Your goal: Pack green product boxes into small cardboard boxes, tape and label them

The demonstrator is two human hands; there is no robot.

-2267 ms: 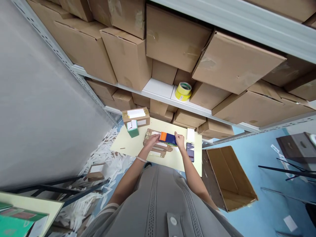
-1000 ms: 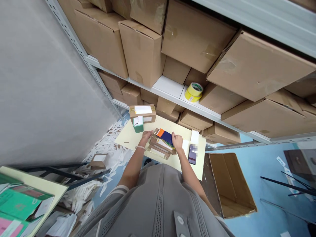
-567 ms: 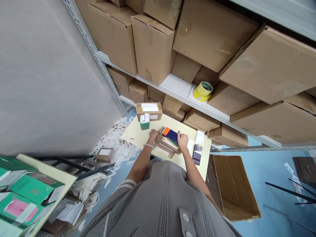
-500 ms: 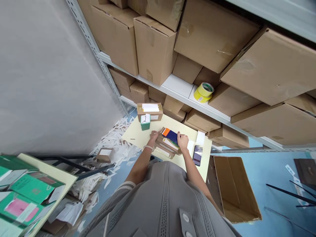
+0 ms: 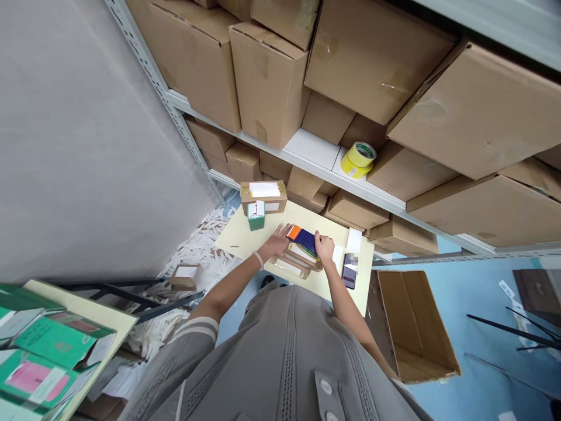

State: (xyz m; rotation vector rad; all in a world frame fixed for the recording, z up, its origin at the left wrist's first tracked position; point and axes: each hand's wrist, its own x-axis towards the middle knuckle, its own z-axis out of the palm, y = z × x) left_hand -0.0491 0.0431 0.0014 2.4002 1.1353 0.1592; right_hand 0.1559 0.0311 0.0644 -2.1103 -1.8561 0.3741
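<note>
On the pale table in front of me lies a small cardboard box with tape along its side. My right hand is wrapped round the end of a dark blue and orange tape dispenser, which rests on top of the box. A roll of tape shows partly under the dispenser. My left hand lies flat on the box's left end with its fingers stretched out, close to the orange tip. A phone sits to the right of my right hand.
Behind stand a labelled carton and a green box. Shelves of cartons rise ahead, with yellow tape rolls on one. An open carton is at right, green boxes at left, and paper strips cover the floor.
My left hand has shifted from gripping the box's left side to lying flat over its left end, and the left elbow has swung outward. My right hand keeps hold of the tape dispenser.
</note>
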